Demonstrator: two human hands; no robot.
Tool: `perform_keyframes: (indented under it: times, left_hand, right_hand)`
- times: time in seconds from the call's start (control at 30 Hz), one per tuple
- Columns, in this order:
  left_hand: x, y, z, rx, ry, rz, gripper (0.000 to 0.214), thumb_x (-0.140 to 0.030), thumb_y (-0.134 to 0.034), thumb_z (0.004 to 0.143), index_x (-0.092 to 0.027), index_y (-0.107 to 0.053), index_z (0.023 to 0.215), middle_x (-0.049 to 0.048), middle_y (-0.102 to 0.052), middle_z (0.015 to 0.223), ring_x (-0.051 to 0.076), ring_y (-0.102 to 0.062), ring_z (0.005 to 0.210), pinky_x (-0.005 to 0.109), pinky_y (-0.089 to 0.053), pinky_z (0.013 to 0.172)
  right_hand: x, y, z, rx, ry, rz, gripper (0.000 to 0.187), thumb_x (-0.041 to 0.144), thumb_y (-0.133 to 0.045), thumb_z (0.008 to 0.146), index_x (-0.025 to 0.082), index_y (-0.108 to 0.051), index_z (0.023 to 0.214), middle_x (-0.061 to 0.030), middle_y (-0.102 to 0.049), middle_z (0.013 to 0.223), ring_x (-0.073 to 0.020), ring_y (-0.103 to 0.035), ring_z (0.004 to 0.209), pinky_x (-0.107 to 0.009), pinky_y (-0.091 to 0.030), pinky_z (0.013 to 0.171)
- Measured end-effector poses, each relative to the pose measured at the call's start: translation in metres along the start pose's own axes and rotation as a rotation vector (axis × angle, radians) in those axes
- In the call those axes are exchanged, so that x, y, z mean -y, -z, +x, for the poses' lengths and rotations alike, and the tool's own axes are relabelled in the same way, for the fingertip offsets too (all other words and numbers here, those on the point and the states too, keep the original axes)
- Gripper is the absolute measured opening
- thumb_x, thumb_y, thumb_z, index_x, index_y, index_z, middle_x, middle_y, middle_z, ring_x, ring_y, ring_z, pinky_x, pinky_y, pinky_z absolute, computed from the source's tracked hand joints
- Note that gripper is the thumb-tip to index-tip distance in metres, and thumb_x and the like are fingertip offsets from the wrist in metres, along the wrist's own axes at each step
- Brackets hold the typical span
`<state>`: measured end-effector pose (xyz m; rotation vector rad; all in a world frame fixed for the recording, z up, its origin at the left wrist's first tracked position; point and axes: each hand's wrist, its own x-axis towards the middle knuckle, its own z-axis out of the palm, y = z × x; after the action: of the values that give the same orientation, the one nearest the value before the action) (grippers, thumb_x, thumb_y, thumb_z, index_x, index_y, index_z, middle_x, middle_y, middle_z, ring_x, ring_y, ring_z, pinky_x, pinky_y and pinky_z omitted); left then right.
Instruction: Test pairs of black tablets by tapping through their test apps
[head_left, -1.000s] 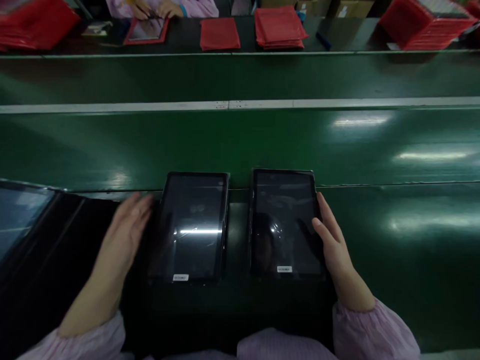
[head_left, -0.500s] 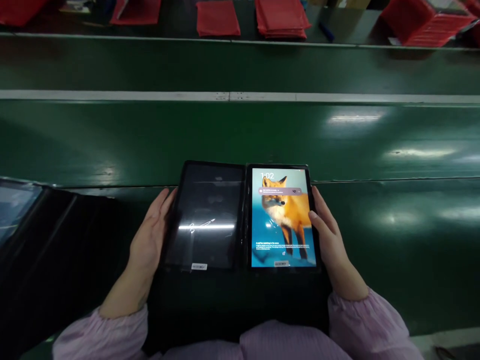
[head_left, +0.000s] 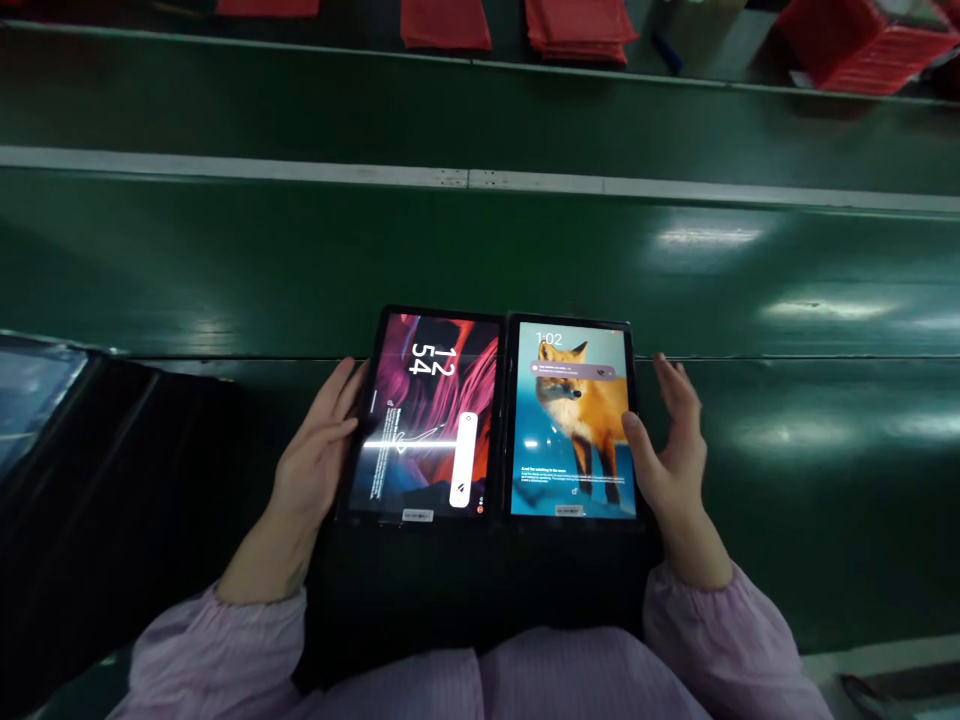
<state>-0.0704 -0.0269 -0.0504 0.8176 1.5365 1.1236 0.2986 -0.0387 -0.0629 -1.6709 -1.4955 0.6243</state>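
Two tablets lie side by side, each with a small barcode label at its lower edge. The left tablet (head_left: 439, 480) is lit with a pink and purple wallpaper, a sideways clock and a white slider bar. On the right tablet (head_left: 574, 450) a fox picture glows beneath the time 1:02. My left hand (head_left: 311, 455) grips the left tablet's outer edge, its thumb at the rim. Beside the other tablet is my right hand (head_left: 679, 460), thumb at the right edge and fingers spread away from it.
Dark green bench surface (head_left: 787, 420) surrounds the tablets. At the left stands a black-covered stack (head_left: 150, 480) with a shiny screen-like panel (head_left: 34, 395). Red pouches (head_left: 577, 28) and a red stack (head_left: 862, 45) sit along the far shelf, near a blue pen-like object (head_left: 667, 52).
The left tablet's dark screen has lit up. My right fingers have come off the right tablet's edge and spread. Both tablets appear slightly higher and further right in view.
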Motion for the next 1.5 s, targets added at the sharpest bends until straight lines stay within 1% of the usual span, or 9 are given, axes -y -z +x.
perform_keyframes:
  times: [0.1,0.23,0.47,0.7,0.83,0.93,1.1,1.3,1.5]
  left_hand:
    - [0.001,-0.001,0.003,-0.049,-0.032,-0.055,0.065,-0.031,-0.073,0.079,-0.023,-0.07,0.143,0.0108,-0.069,0.158,0.037,-0.04,0.166,0.057,-0.027,0.14]
    - [0.003,0.0,0.006,-0.058,-0.082,-0.042,0.057,-0.027,-0.076,0.073,-0.024,-0.075,0.13,0.0104,-0.073,0.152,0.038,-0.037,0.167,0.058,-0.022,0.142]
    - [0.008,0.011,0.022,0.011,-0.137,0.106,0.066,-0.036,-0.085,0.075,-0.023,-0.068,0.138,0.0156,-0.071,0.154,0.043,-0.042,0.164,0.063,-0.032,0.137]
    - [-0.001,0.001,0.024,0.048,-0.136,0.401,0.128,-0.056,-0.1,0.059,-0.021,-0.041,0.167,0.023,-0.049,0.173,0.045,-0.037,0.166,0.067,-0.031,0.135]
    - [-0.02,0.013,0.015,0.066,-0.07,0.144,0.098,-0.058,-0.092,0.069,-0.022,-0.057,0.153,0.0212,-0.068,0.153,0.042,-0.049,0.16,0.063,-0.042,0.131]
    - [-0.033,0.023,0.007,0.033,-0.019,0.16,0.075,-0.051,-0.091,0.07,-0.025,-0.068,0.138,0.018,-0.076,0.142,0.042,-0.057,0.153,0.062,-0.049,0.126]
    - [-0.043,0.026,-0.001,0.045,0.158,0.406,0.093,-0.051,-0.09,0.056,-0.027,-0.067,0.142,0.0158,-0.073,0.15,0.044,-0.054,0.156,0.057,-0.055,0.121]
    - [-0.049,0.021,-0.007,0.043,0.193,0.514,0.089,-0.059,-0.078,0.059,-0.03,-0.067,0.143,0.0107,-0.075,0.149,0.042,-0.056,0.154,0.06,-0.052,0.123]
    - [-0.055,0.017,-0.008,0.073,0.25,0.598,0.1,-0.062,-0.071,0.055,-0.027,-0.062,0.148,0.0123,-0.072,0.152,0.043,-0.053,0.157,0.06,-0.048,0.126]
  right_hand:
    - [0.027,0.005,-0.005,0.102,0.313,-0.144,0.023,0.036,-0.063,0.105,0.026,-0.079,0.119,-0.0105,-0.085,0.109,-0.0269,-0.081,0.104,-0.042,-0.069,0.083]
    - [0.054,0.01,-0.013,0.354,0.551,-0.068,0.025,0.02,-0.059,0.105,0.026,-0.082,0.098,-0.0028,-0.086,0.083,-0.018,-0.079,0.065,-0.03,-0.065,0.059]
    - [0.054,0.034,-0.03,0.35,0.475,-0.007,0.024,0.015,-0.065,0.1,0.029,-0.085,0.096,-0.0014,-0.089,0.094,-0.0186,-0.082,0.062,-0.026,-0.064,0.051]
    - [0.053,0.041,-0.046,0.472,0.498,-0.116,0.029,0.016,-0.053,0.109,0.019,-0.077,0.094,-0.0091,-0.089,0.102,-0.0152,-0.083,0.065,-0.022,-0.063,0.056]
    - [0.048,0.033,-0.044,0.468,0.394,-0.163,0.027,0.019,-0.053,0.11,0.021,-0.079,0.107,-0.0066,-0.089,0.105,-0.0127,-0.077,0.056,-0.022,-0.061,0.055]
    - [0.046,0.032,-0.039,0.375,0.317,-0.238,0.025,0.023,-0.054,0.111,0.021,-0.078,0.109,-0.0087,-0.088,0.113,-0.0082,-0.066,0.044,-0.021,-0.055,0.049]
    - [0.053,0.041,-0.037,0.285,0.318,-0.252,0.024,0.025,-0.055,0.11,0.022,-0.069,0.091,-0.0108,-0.087,0.12,-0.0036,-0.047,0.033,-0.02,-0.046,0.04]
    - [0.059,0.045,-0.044,0.339,0.311,-0.233,0.024,0.023,-0.055,0.11,0.022,-0.07,0.091,-0.0098,-0.087,0.12,-0.0033,-0.045,0.033,-0.021,-0.043,0.036]
    - [0.062,0.044,-0.048,0.436,0.305,-0.161,0.025,0.022,-0.055,0.111,0.024,-0.077,0.1,-0.0078,-0.088,0.117,-0.0089,-0.066,0.044,-0.021,-0.054,0.042]
